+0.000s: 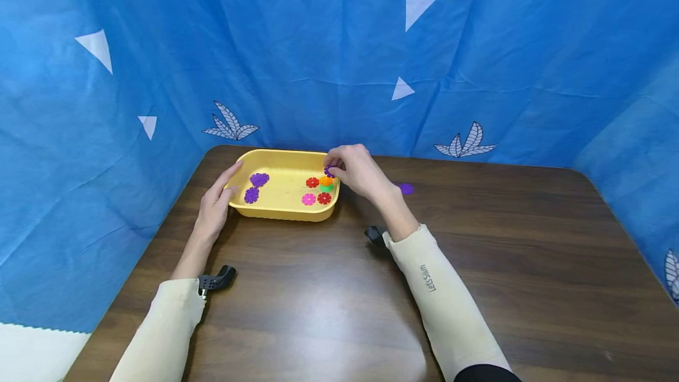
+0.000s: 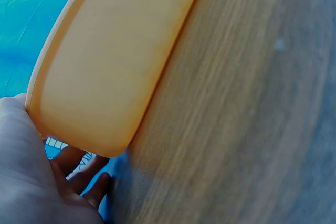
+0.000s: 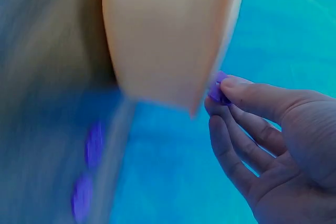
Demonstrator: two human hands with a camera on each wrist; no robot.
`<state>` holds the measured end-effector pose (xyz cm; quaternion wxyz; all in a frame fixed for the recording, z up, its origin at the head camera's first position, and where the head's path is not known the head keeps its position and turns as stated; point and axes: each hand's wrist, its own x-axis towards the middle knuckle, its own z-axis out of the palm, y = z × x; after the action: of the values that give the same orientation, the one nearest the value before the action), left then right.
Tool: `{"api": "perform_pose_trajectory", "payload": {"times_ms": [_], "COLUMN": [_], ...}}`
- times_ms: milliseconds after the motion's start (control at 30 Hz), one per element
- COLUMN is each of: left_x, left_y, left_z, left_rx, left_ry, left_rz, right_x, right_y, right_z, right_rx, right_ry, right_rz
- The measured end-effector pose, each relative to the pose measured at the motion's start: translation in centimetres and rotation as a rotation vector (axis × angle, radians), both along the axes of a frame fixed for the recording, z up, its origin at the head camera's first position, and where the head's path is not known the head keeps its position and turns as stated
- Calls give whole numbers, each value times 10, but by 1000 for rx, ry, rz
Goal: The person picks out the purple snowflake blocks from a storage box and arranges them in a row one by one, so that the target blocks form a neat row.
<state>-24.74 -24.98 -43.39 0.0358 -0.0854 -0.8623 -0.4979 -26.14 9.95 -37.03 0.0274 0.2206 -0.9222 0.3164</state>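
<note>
A yellow plastic tray [image 1: 281, 214] stands at the back of the table, and my left hand [image 1: 213, 208] grips its left end by the rim. Over the tray's right end, my right hand [image 1: 361, 173] pinches a purple notched plastic disc [image 3: 219, 88] between thumb and fingertips. Inside the tray, purple discs [image 1: 260, 179] lie at the left. A pink disc [image 1: 309, 199], red discs [image 1: 324, 198], an orange disc [image 1: 326, 181] and a green disc [image 1: 326, 188] lie at the right, close below the right hand.
Right of the tray, a purple disc [image 1: 406, 188] lies on the brown wooden table [image 1: 297, 299]; the right wrist view shows two purple discs [image 3: 94, 145] there, blurred. A blue cloth [image 1: 318, 46] hangs behind the table's back edge.
</note>
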Motion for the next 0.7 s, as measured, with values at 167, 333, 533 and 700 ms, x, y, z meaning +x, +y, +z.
{"api": "perform_pose_trajectory", "payload": {"times_ms": [167, 333, 533, 700], "left_x": [5, -1, -3, 0], "left_y": [3, -4, -8, -7], "left_z": [4, -7, -11, -7], "left_rx": [8, -15, -7, -22], "left_ry": [5, 7, -7, -13], "left_rz": [-8, 4, 9, 12], "right_x": [7, 11, 18, 26], "right_y": [40, 74, 113, 144], "right_z": [2, 1, -5, -13], "right_rx": [-77, -90, -35, 18], "right_ry": [-20, -14, -28, -53], "right_rz": [-65, -97, -142, -173]}}
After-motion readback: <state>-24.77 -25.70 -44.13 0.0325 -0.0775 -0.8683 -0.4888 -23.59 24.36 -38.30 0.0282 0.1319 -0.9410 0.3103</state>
